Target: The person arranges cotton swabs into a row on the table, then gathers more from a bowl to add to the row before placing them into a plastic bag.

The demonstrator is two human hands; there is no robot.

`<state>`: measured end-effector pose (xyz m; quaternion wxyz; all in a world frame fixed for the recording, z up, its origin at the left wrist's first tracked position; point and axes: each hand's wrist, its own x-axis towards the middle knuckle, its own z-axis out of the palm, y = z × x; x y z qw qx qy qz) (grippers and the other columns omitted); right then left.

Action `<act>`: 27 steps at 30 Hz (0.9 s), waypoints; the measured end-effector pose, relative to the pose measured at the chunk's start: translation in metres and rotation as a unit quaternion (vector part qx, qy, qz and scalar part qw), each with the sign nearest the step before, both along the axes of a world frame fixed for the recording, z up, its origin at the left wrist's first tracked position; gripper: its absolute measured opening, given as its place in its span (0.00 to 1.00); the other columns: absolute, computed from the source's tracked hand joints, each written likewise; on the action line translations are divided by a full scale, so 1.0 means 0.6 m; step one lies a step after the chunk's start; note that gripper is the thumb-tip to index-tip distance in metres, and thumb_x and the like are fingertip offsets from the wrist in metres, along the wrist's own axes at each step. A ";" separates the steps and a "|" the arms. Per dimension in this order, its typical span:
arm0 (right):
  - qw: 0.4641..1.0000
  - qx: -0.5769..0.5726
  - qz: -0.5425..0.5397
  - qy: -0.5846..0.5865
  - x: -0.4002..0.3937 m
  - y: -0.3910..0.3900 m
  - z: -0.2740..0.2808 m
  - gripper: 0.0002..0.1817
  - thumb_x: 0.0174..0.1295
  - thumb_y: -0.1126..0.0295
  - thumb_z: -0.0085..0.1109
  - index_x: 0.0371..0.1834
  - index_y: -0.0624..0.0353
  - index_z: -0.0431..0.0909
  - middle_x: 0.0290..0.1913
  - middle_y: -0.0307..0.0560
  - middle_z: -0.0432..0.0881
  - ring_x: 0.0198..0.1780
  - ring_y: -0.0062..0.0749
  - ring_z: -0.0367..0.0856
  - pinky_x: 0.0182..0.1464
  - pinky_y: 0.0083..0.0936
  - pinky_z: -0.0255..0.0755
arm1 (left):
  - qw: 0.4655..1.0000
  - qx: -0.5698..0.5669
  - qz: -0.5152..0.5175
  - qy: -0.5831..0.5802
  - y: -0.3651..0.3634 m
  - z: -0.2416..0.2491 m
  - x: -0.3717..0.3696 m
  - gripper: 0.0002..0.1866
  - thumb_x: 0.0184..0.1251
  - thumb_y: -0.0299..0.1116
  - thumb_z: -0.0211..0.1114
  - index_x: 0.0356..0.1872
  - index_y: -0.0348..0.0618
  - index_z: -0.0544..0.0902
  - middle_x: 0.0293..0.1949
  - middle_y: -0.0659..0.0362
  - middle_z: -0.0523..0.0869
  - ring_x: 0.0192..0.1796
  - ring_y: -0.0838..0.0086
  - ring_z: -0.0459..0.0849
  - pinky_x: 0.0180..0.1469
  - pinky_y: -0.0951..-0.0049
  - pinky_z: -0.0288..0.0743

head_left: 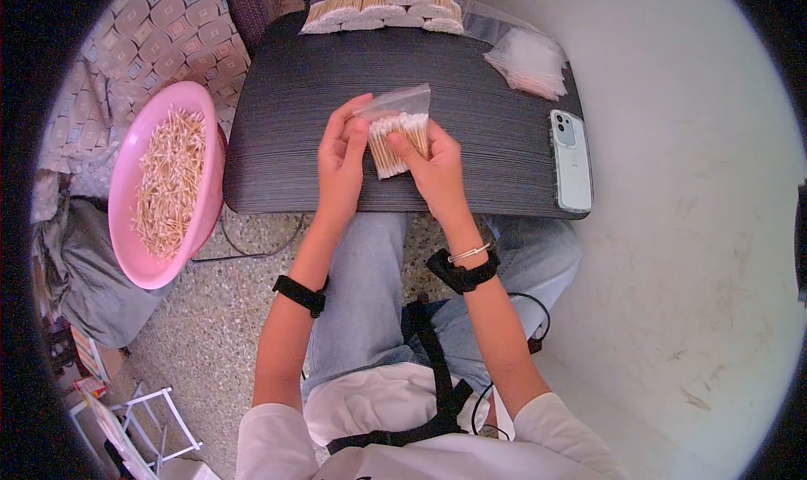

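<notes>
A clear plastic bag (397, 144) filled with cotton swabs is held above the near part of the dark table (294, 102). My right hand (435, 167) grips its right side, thumb across the front over the swabs. At the bag's upper left edge, my left hand (343, 148) pinches the plastic between thumb and fingers. The swabs stand upright inside, white tips at the top, and the bag's top strip rises empty above them.
Filled swab bags (382, 7) are stacked at the table's far edge. Flat clear bags (528, 62) lie at the back right, above a phone (572, 160). Left of the table is a pink basin (126, 177) of loose swabs. A pale wall (672, 186) stands at right.
</notes>
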<state>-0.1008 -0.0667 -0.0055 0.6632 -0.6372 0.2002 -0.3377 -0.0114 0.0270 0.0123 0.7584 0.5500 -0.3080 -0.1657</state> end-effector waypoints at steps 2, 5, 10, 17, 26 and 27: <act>1.000 -0.011 -0.006 0.001 0.000 0.000 -0.001 0.14 0.63 0.65 0.66 0.43 0.64 0.80 0.35 0.41 0.85 0.36 0.18 0.78 0.39 0.24 0.74 | 1.000 -0.006 -0.024 0.016 0.002 -0.004 0.002 0.18 0.75 0.34 0.56 0.61 0.39 0.74 0.53 0.55 0.83 0.55 0.75 0.80 0.60 0.74 0.70; 1.000 0.000 0.004 0.004 -0.001 -0.002 -0.002 0.14 0.64 0.65 0.65 0.43 0.64 0.80 0.36 0.41 0.85 0.36 0.18 0.78 0.40 0.24 0.74 | 1.000 0.000 -0.024 0.020 0.001 -0.009 0.000 0.19 0.72 0.32 0.61 0.61 0.39 0.73 0.53 0.55 0.83 0.54 0.75 0.80 0.59 0.73 0.70; 0.998 0.048 0.018 -0.048 0.001 0.001 -0.003 0.14 0.67 0.68 0.61 0.51 0.63 0.76 0.44 0.41 0.84 0.44 0.20 0.78 0.47 0.24 0.74 | 1.000 0.004 -0.022 -0.002 -0.005 -0.019 0.003 0.19 0.68 0.29 0.65 0.59 0.38 0.74 0.50 0.57 0.83 0.52 0.75 0.80 0.56 0.74 0.71; 0.992 0.031 0.032 -0.116 0.001 -0.001 0.001 0.13 0.66 0.74 0.61 0.52 0.62 0.75 0.50 0.41 0.81 0.50 0.20 0.78 0.52 0.21 0.72 | 1.000 0.007 -0.021 0.008 -0.003 -0.027 0.005 0.14 0.69 0.29 0.65 0.52 0.38 0.77 0.48 0.60 0.83 0.50 0.77 0.80 0.55 0.75 0.72; 0.997 -0.011 -0.010 -0.071 -0.002 -0.005 0.003 0.09 0.57 0.73 0.70 0.35 0.66 0.81 0.44 0.43 0.80 0.43 0.23 0.78 0.45 0.20 0.72 | 0.997 0.004 -0.035 0.064 0.003 -0.020 0.006 0.05 0.71 0.28 0.63 0.42 0.39 0.79 0.40 0.65 0.84 0.44 0.84 0.80 0.48 0.80 0.73; 0.997 -0.021 -0.014 -0.068 -0.003 -0.005 0.003 0.09 0.57 0.73 0.70 0.35 0.66 0.81 0.43 0.42 0.80 0.42 0.22 0.77 0.45 0.19 0.71 | 0.997 0.003 -0.036 0.063 0.003 -0.022 0.006 0.05 0.71 0.29 0.63 0.41 0.39 0.79 0.40 0.65 0.83 0.44 0.84 0.80 0.48 0.81 0.73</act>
